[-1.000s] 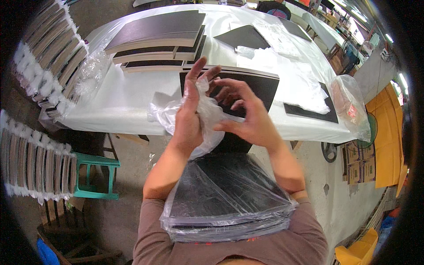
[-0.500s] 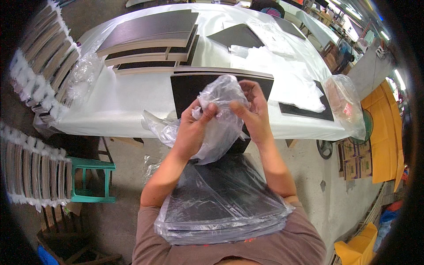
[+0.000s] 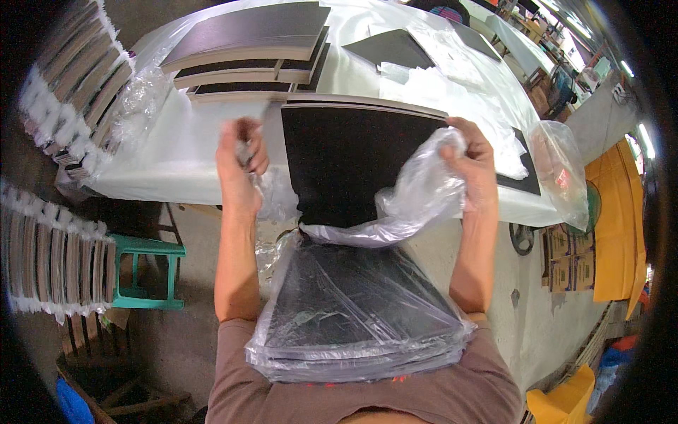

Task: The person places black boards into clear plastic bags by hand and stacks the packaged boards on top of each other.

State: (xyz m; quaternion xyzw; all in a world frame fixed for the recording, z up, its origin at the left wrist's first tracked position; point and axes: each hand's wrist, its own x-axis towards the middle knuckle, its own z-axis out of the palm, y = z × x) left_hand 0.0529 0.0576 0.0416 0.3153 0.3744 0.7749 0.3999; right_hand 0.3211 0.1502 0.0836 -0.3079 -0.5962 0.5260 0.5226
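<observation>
A clear plastic bag (image 3: pixel 426 180) hangs crumpled below my right hand (image 3: pixel 470 164), which pinches its gathered edge beside the upper right corner of the black boards. My left hand (image 3: pixel 242 157) is raised left of the boards, blurred, with its fingers curled round a bit of clear plastic. More film trails down below that hand. Between my hands the flat black boards (image 3: pixel 353 152) stand upright against the table edge, light edges on top. The bag crosses in front of their lower part. Against my body lies a stack of black boards wrapped in clear plastic (image 3: pixel 353 304).
On the white-covered table (image 3: pixel 169 169), a stack of dark boards with pale edges (image 3: pixel 244 39) lies at the back left. White sheets (image 3: pixel 452 106) are on the right, beside a clear bag (image 3: pixel 558 162). Bundled stacks (image 3: pixel 60 268) and a green stool (image 3: pixel 148 275) stand left.
My hands have moved apart, left hand to the left and right hand to the right. The bunched plastic has spread and swung right, uncovering the front of the black boards.
</observation>
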